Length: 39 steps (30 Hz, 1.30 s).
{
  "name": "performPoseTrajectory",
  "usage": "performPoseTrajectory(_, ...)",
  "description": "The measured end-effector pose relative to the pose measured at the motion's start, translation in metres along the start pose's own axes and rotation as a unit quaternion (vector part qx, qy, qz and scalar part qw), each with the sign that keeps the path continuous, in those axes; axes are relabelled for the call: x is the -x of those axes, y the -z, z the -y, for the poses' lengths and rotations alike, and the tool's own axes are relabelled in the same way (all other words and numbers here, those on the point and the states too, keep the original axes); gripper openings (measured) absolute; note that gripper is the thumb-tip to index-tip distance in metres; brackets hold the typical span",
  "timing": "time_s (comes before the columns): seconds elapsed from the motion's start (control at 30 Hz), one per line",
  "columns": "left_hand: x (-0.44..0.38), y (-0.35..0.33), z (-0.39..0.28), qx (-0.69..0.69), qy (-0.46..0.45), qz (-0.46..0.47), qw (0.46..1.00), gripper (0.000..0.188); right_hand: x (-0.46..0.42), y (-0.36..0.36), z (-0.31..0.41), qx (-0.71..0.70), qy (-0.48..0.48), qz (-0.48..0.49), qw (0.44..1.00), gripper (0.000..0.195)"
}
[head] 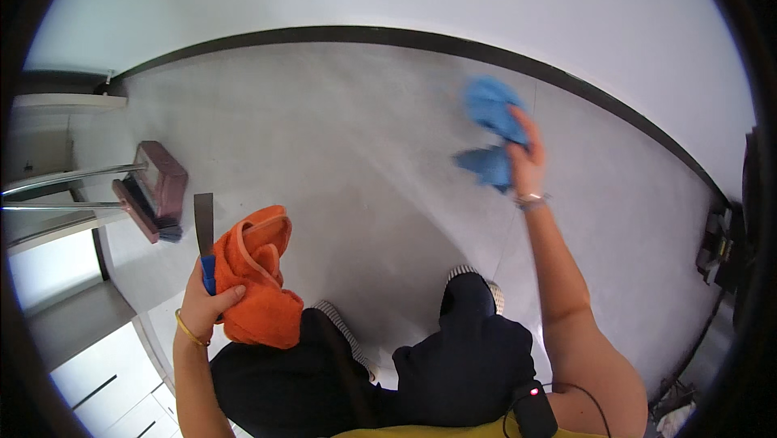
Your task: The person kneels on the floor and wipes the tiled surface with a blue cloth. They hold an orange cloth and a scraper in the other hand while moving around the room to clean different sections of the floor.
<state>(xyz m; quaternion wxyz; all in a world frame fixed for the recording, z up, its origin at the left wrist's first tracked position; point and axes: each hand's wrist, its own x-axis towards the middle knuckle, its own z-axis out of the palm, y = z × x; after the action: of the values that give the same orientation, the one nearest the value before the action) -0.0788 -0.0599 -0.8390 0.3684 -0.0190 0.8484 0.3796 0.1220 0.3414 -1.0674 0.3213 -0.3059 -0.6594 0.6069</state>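
My left hand (209, 301) is closed around an orange terry cloth (261, 304) and a scraper with a blue handle (207, 271). The scraper's flat metal blade points away from me, beside the cloth. Reaching out to the right, my right hand (527, 153) grips a blue cloth (493, 104), which hangs in two lobes over the grey floor (364, 183). This hand and its cloth are blurred. Whether the cloth touches the floor, I cannot tell.
A long-handled dustpan (167, 177) and broom (138, 210) stand at the left. A dark baseboard (376, 34) runs along the white wall ahead. Dark objects (716, 244) lie at the far right. White drawer fronts (109, 377) show at lower left.
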Motion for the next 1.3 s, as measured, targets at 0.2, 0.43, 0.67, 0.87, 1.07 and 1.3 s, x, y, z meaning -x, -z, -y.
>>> performPoseTrajectory(0.2,-0.018,0.019,0.013,0.013,-0.015,0.091,0.996,0.075,0.073,0.081,-0.095,0.584,0.013,-0.206,0.785,0.063)
performPoseTrajectory(0.43,-0.016,0.027,0.007,0.049,-0.018,0.053,0.997,0.072,0.039,-0.199,-0.071,0.327,0.042,0.100,0.939,0.052)
performPoseTrajectory(0.67,-0.006,0.021,0.011,0.016,-0.077,0.095,0.992,0.076,0.007,-0.139,0.006,-0.100,-0.106,0.095,0.985,0.057)
performPoseTrajectory(0.87,-0.006,0.027,0.008,0.015,-0.056,0.105,0.993,0.075,-0.045,0.115,-0.076,0.315,0.007,-0.208,0.926,0.053)
performPoseTrajectory(1.07,-0.006,0.033,0.001,0.011,-0.029,0.092,0.995,0.081,-0.085,-0.030,-0.102,0.607,-0.026,-0.278,0.744,0.044)
performPoseTrajectory(1.3,0.007,0.044,-0.005,0.009,-0.039,0.074,0.996,0.078,-0.090,-0.304,-0.068,0.423,0.085,0.140,0.891,0.049)
